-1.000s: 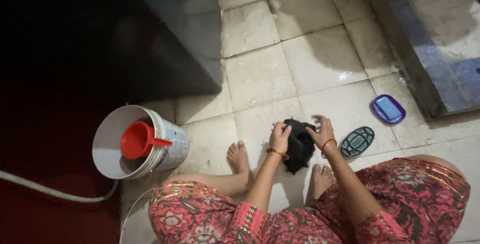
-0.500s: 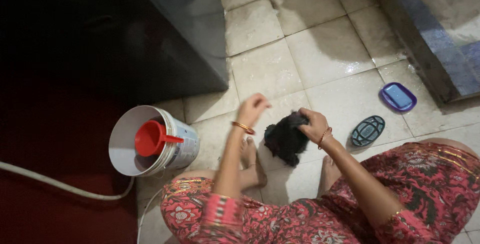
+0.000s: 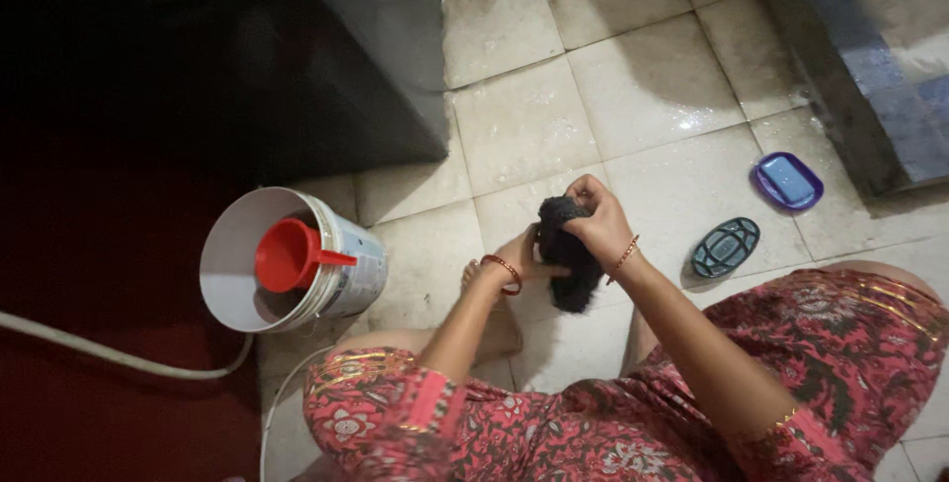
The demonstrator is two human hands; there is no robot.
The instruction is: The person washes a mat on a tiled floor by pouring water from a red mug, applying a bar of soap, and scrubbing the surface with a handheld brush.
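Left side of view in deep shadow; nothing readable there. Dark cabinet [image 3: 366, 57] cut by top edge, its left part lost in the dark. White hose [image 3: 119, 358] runs out at left edge. Black cloth [image 3: 565, 255] partly covered by right hand [image 3: 598, 220] and left hand [image 3: 524, 255]; weave too dark to tell. Bucket [image 3: 232, 245] bottom hidden under red mug [image 3: 287, 255]. Left foot mostly behind left forearm. Blue step [image 3: 890, 77] cut by right edge.

cloth [image 3: 565, 257] between both hands, bucket [image 3: 341, 279] to their left with scoop [image 3: 287, 256] inside, brush [image 3: 726, 247] right, soap dish [image 3: 787, 180] beyond it
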